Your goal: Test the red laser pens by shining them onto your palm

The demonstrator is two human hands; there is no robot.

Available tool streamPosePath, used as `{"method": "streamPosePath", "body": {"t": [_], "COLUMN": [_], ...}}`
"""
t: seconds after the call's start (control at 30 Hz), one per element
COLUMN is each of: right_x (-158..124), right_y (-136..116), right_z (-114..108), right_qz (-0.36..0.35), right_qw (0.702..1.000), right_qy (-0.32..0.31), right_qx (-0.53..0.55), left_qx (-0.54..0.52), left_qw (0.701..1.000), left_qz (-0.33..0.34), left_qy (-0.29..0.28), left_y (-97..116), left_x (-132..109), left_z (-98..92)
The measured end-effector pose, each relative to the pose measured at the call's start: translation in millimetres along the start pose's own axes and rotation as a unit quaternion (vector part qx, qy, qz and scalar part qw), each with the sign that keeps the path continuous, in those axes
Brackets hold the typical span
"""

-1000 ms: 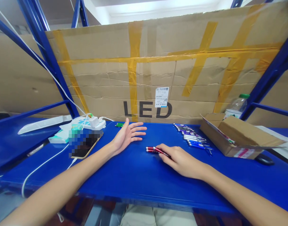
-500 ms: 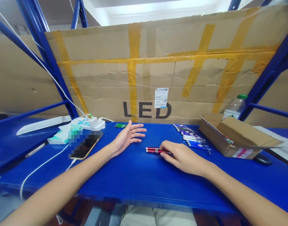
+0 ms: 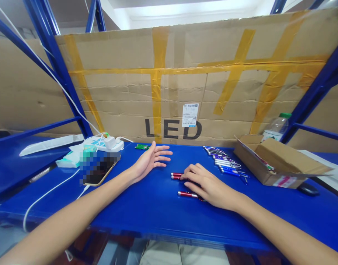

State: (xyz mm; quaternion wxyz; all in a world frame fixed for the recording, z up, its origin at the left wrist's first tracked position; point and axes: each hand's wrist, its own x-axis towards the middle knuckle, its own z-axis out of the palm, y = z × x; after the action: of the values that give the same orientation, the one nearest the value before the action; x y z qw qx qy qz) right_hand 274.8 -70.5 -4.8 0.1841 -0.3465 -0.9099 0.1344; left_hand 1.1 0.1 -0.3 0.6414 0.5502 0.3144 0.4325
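Two red pens [image 3: 176,176] lie side by side near the middle of the worktop [image 3: 157,209], their right ends hidden under the right hand [image 3: 206,186]. A third red pen [image 3: 187,194] lies apart from them, nearer the front edge, with bare surface between it and that edge. Open room also extends between the left hand [image 3: 148,163] and the pair. A row of purple, silver and blue pens [image 3: 223,162] lies to the right, just short of a cardboard box [image 3: 251,162]. The box stands with its flaps open; small contents show at its inner side, too indistinct to identify. Green pens [image 3: 142,147] lie near the back edge, beyond the left hand. The right hand is palm down, fingers bent over the red pens; whether they grip cannot be told. The left hand holds nothing, thumb up, fingers extended and apart.
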Motion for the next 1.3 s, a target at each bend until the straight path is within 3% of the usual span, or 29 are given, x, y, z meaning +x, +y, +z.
{"method": "streamPosePath", "body": {"t": [0.37, 0.53, 0.63, 0.93, 1.13, 1.3], "right_x": [0, 0, 0, 0, 1, 0], "right_y": [5, 5, 4, 14, 14, 11], "right_z": [2, 2, 2, 7, 7, 6], "right_qz": [0.014, 0.01, 0.012, 0.063, 0.052, 0.097], "right_qw": [1.0, 0.999, 0.999, 0.98, 0.977, 0.981], "right_qy": [-0.004, -0.021, 0.006, 0.178, 0.2, 0.159], "right_qx": [-0.001, -0.049, -0.043, 0.06, 0.046, 0.05], "left_qx": [-0.002, -0.003, -0.002, -0.008, 0.003, -0.001], "left_qw": [1.0, 1.0, 1.0, 1.0, 1.0, 1.0], "left_qz": [-0.002, 0.0, 0.0, -0.002, -0.004, -0.004], "left_qy": [-0.002, 0.001, 0.005, 0.003, 0.008, 0.007], "left_y": [-1, -1, -2, -1, 1, 2], "left_x": [0, 1, 1, 1, 0, 0], "left_z": [-0.9, -1.4, -1.6, -1.5, 0.2, -0.1]}}
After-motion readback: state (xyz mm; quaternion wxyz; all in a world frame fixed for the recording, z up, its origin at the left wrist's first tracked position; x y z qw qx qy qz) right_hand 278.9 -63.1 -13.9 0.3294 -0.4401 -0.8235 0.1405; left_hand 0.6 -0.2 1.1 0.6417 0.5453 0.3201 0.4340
